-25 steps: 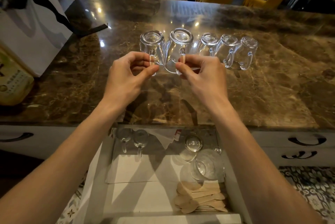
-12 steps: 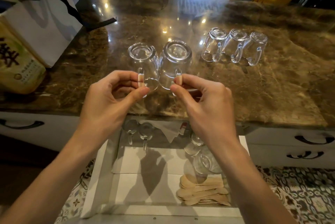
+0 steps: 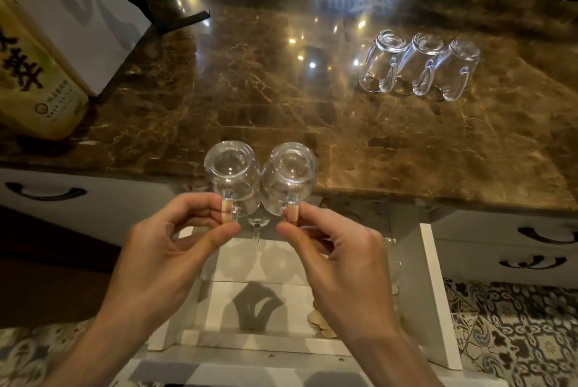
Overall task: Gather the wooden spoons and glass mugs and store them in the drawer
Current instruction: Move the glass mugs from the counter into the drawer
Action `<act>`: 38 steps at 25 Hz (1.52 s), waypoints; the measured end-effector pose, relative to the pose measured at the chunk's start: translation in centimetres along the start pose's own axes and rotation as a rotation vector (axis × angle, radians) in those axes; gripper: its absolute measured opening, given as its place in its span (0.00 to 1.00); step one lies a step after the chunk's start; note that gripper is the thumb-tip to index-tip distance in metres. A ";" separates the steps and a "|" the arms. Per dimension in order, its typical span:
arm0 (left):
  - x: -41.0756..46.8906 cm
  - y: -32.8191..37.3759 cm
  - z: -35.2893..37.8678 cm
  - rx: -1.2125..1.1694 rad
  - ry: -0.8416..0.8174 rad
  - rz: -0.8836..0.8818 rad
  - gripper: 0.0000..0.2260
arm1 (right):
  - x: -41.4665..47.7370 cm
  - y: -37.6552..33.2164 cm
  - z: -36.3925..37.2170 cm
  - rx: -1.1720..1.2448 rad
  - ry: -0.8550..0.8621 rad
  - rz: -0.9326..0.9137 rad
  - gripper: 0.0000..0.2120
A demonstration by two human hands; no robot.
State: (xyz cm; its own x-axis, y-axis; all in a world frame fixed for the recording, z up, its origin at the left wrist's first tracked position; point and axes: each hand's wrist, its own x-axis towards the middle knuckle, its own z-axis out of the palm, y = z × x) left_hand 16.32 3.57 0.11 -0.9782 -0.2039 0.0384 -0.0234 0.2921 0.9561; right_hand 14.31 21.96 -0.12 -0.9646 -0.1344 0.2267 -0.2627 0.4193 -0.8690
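Hands work as a pair: the left hand [image 3: 169, 258] pinches the handle of one upturned glass mug [image 3: 233, 175] while the right hand [image 3: 344, 264] pinches the handle of a second mug [image 3: 289, 178], the two mugs touching side by side above the table's [image 3: 250, 89] front edge and the open drawer [image 3: 433, 292]. Three more glass mugs [image 3: 419, 66] sit upside down in a tight row on the table's far right, and wooden spoons [image 3: 316, 321] show partly in the drawer under the right wrist.
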 end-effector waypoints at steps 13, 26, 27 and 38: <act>-2.2 -7.2 1.5 0.083 -0.154 -0.342 0.13 | -3.7 6.9 3.7 -0.099 -0.230 0.324 0.03; -0.7 -12.5 3.9 0.144 -0.158 -0.486 0.10 | -1.9 11.0 7.7 -0.097 -0.185 0.617 0.07; -0.7 -12.8 3.9 0.127 -0.139 -0.496 0.10 | -1.8 11.1 7.9 -0.081 -0.175 0.636 0.07; -0.9 -15.0 3.8 0.084 -0.081 -0.549 0.08 | -1.6 12.7 9.2 -0.007 -0.118 0.756 0.07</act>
State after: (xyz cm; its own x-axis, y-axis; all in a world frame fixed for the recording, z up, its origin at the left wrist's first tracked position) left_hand 16.78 2.89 -15.34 -0.8303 -0.2755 -0.4844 -0.5470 0.2372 0.8028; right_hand 12.75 19.28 -15.57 -0.8733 0.0968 -0.4775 0.4678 0.4404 -0.7663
